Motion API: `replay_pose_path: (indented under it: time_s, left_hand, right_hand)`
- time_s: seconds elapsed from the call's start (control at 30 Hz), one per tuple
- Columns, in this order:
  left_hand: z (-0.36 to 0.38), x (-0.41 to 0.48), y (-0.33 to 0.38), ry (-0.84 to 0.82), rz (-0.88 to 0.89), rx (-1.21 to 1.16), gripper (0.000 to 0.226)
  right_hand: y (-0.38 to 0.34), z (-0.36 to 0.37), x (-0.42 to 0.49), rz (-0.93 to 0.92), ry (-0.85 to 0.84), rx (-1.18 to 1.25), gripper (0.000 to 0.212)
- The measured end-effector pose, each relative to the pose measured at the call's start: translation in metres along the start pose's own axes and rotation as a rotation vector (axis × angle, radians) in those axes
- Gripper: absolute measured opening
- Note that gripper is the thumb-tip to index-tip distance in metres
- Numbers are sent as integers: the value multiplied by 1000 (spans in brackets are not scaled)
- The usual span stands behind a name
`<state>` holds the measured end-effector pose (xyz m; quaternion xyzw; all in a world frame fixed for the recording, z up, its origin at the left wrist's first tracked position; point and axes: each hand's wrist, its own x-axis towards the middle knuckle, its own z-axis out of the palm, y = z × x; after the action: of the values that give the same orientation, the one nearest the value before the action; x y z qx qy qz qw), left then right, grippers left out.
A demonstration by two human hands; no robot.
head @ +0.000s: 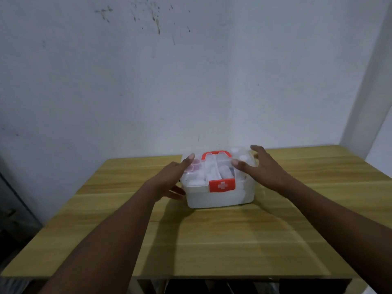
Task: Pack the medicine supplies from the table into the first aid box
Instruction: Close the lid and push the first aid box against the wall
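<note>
A translucent white first aid box (218,196) with a red handle (216,154) and a red latch (222,185) bearing a white cross stands at the middle of the wooden table (212,240). Its clear lid is down, and white and pinkish containers show blurred through it. My left hand (171,179) rests against the box's left side with fingers spread, the fingertips on the lid's left edge. My right hand (261,168) lies on the lid's right side, fingers apart, thumb on top. Neither hand holds a loose item.
The table stands against a stained white wall (191,71), with a corner of the wall at the right. A dark object (14,198) stands on the floor to the left. The table's front edge (191,276) is close to me.
</note>
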<state>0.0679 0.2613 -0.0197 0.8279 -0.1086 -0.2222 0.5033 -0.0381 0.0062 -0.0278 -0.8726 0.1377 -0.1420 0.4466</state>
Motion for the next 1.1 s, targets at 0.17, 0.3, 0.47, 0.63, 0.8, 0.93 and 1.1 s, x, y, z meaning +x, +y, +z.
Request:
replay_pose_path:
  time_s: [0.17, 0.3, 0.47, 0.63, 0.8, 0.93, 1.1]
  left_hand:
    - [14, 14, -6, 133, 79, -124, 78]
    - [41, 28, 20, 161, 175, -132, 94]
    - [97, 54, 69, 102, 268, -151, 100]
    - [155, 87, 116, 3, 300, -143, 114]
    - [194, 130, 138, -38, 291, -151, 121]
    - [203, 153, 141, -27, 260, -133, 117]
    - [205, 166, 137, -13, 233, -75, 109]
  right_hand:
    - [10, 0, -4, 121, 70, 221, 85]
    - [14, -26, 6, 135, 250, 210, 66]
    - [31, -91, 22, 131, 409, 170, 61]
    - [53, -162, 47, 162, 457, 83, 59]
    - [76, -198, 81, 202, 454, 43, 59]
    - [92, -202, 104, 230, 416, 31, 57]
    - [109, -188, 123, 278, 374, 40, 55]
